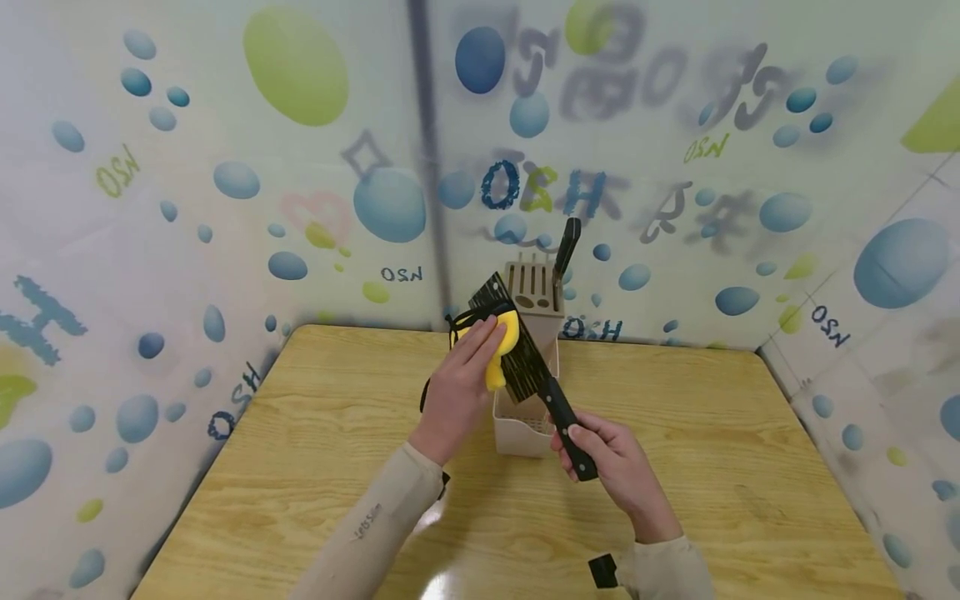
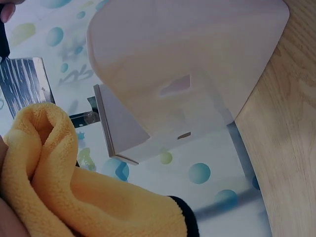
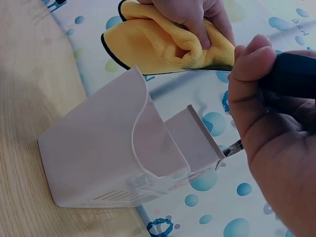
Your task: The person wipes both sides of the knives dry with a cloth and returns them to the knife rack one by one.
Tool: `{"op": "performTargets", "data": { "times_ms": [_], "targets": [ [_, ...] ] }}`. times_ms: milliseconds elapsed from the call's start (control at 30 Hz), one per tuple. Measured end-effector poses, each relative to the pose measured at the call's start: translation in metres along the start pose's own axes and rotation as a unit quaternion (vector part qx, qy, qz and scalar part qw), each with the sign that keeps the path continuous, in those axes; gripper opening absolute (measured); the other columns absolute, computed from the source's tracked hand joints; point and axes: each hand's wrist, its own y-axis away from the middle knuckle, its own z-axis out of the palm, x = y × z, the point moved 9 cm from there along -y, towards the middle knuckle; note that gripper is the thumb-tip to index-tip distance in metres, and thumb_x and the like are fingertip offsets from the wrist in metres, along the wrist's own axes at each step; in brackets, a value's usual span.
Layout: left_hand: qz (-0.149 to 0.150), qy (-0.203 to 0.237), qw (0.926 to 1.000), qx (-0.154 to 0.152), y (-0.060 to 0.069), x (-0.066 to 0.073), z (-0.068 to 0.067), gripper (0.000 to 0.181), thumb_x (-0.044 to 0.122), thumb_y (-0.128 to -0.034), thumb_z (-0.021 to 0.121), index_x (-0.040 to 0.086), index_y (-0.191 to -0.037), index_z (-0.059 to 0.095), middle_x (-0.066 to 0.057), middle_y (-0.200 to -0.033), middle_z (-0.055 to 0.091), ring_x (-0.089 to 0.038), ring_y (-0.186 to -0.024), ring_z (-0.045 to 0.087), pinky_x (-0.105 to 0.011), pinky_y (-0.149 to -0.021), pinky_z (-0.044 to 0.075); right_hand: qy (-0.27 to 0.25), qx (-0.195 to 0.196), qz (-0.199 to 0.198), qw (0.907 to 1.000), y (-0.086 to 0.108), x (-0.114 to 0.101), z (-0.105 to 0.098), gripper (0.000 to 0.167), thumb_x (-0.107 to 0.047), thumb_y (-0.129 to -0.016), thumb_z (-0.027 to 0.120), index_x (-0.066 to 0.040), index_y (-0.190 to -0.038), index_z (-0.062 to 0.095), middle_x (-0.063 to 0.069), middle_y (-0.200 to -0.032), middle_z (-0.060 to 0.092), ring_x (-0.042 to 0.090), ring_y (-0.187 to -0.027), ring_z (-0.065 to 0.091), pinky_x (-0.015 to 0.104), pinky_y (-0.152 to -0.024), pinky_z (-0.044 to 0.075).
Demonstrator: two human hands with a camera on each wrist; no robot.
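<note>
My right hand (image 1: pixel 617 468) grips the black riveted handle of a kitchen cleaver (image 1: pixel 527 368), its broad blade slanting up and left. Over the upper blade my left hand (image 1: pixel 454 398) holds a folded yellow cloth (image 1: pixel 509 335) with black edging. The right wrist view shows the left fingers bunching the fluffy cloth (image 3: pixel 170 44) at the blade. In the left wrist view, pale streaks mark the visible part of the blade (image 2: pixel 28 81). Part of the blade is hidden by the cloth and fingers.
Behind the cleaver stands a pale knife holder (image 1: pixel 517 435) with a slotted top; a black-handled knife (image 1: pixel 567 247) sticks up from its right side. It rests on a wood-grain table (image 1: pixel 315 417). Walls with a bubble-pattern covering (image 1: pixel 390 204) enclose the back and sides.
</note>
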Motion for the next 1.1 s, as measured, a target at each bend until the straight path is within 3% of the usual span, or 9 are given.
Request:
{"op": "performTargets", "data": {
  "times_ms": [300,700,900,1100],
  "targets": [
    [-0.015,0.002,0.9998,0.014,-0.005,-0.013,-0.008,0.06,-0.021,-0.0891,0.065,0.003,-0.144,0.06,-0.016,-0.145,0.06,-0.034,-0.134,0.058,-0.04,-0.112,0.048,-0.007,-0.009,0.02,0.9997,0.0,0.002,0.001,0.043,-0.011,-0.111,0.046,0.027,-0.131,0.048,0.005,-0.095,0.067,0.009,-0.073,0.064,0.024,-0.061,0.059],
    [-0.022,-0.005,0.9995,0.022,-0.007,-0.026,-0.013,0.055,-0.018,-0.0926,0.062,0.002,-0.143,0.061,-0.016,-0.145,0.061,-0.033,-0.134,0.058,-0.039,-0.111,0.049,0.009,-0.003,0.016,0.9998,0.001,0.001,0.0,0.028,-0.007,-0.106,0.057,0.018,-0.119,0.059,0.002,-0.087,0.069,0.009,-0.068,0.062,0.024,-0.056,0.056],
    [-0.021,-0.021,0.9994,0.02,-0.007,-0.033,-0.016,0.056,-0.019,-0.0913,0.063,0.003,-0.143,0.061,-0.016,-0.144,0.061,-0.034,-0.133,0.059,-0.04,-0.109,0.05,0.013,0.006,0.015,0.9998,0.0,0.0,-0.003,0.023,-0.009,-0.107,0.056,0.012,-0.113,0.063,0.002,-0.088,0.069,0.008,-0.067,0.061,0.023,-0.056,0.055],
    [-0.027,-0.034,0.9991,0.005,-0.004,-0.04,-0.018,0.056,-0.018,-0.0915,0.063,0.003,-0.143,0.061,-0.017,-0.144,0.061,-0.035,-0.133,0.059,-0.042,-0.11,0.05,0.018,0.0,0.001,0.9998,0.0,-0.001,-0.003,0.024,-0.008,-0.108,0.054,0.015,-0.112,0.061,-0.002,-0.086,0.069,0.007,-0.066,0.061,0.022,-0.054,0.054]
  ]
}}
